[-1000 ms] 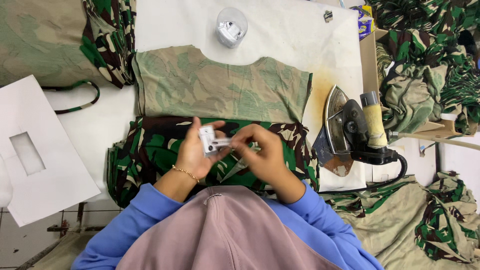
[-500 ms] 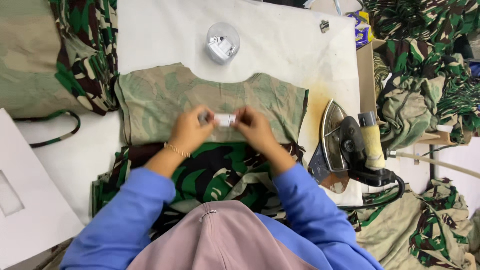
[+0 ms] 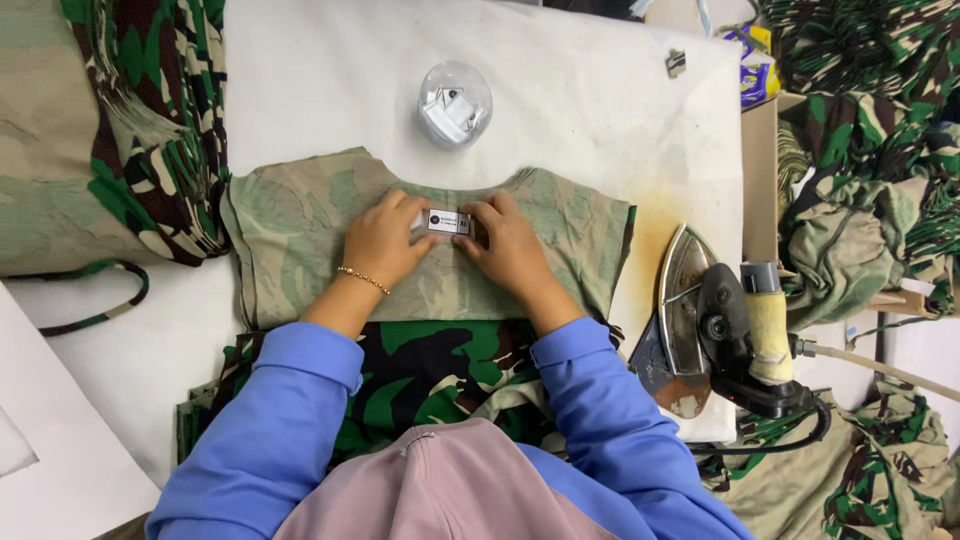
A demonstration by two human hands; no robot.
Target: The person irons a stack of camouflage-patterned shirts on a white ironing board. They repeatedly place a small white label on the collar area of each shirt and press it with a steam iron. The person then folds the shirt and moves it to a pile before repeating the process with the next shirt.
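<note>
A pale camouflage garment piece (image 3: 300, 235) lies inside-out on the white padded table (image 3: 580, 110). Both my hands press a small white label (image 3: 449, 222) onto it just below the neckline. My left hand (image 3: 382, 240), with a thin bracelet at the wrist, holds the label's left end. My right hand (image 3: 508, 245) holds its right end. A darker green camouflage piece (image 3: 420, 375) lies under my forearms near the table's front edge.
A clear round container (image 3: 455, 103) with more white labels stands just beyond the garment. A steam iron (image 3: 725, 330) rests on its side at the right on a scorched patch. Camouflage fabric piles lie at left (image 3: 110, 130) and right (image 3: 860, 150). White card (image 3: 60, 450) sits at lower left.
My hands carried the label from above the dark fabric near my body forward onto the pale garment's neckline and now hold it flat there.
</note>
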